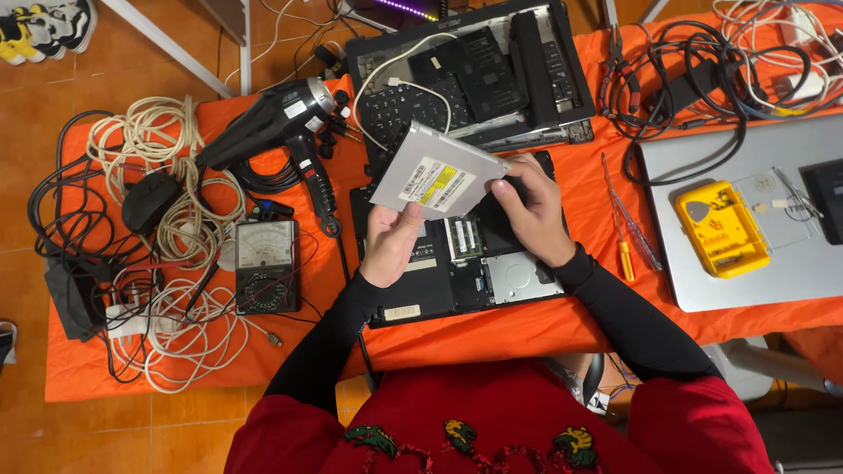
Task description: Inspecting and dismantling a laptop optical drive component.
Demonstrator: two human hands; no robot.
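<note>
A flat silver optical drive point(436, 173) with a white and yellow label is lifted and tilted above an opened black laptop base point(457, 272). My left hand point(392, 239) grips the drive's near edge from below. My right hand point(532, 213) holds its right corner between thumb and fingers. The laptop's inner boards, memory sticks and a silver drive bay are exposed beneath both hands.
A black heat gun point(272, 123), an analog multimeter point(266, 263) and coiled white and black cables point(176, 219) lie to the left. Another dismantled laptop point(474, 75) sits behind. Right: screwdrivers point(625, 224), a yellow tool case point(720, 230) on a silver laptop lid point(746, 281), tangled cables point(694, 70).
</note>
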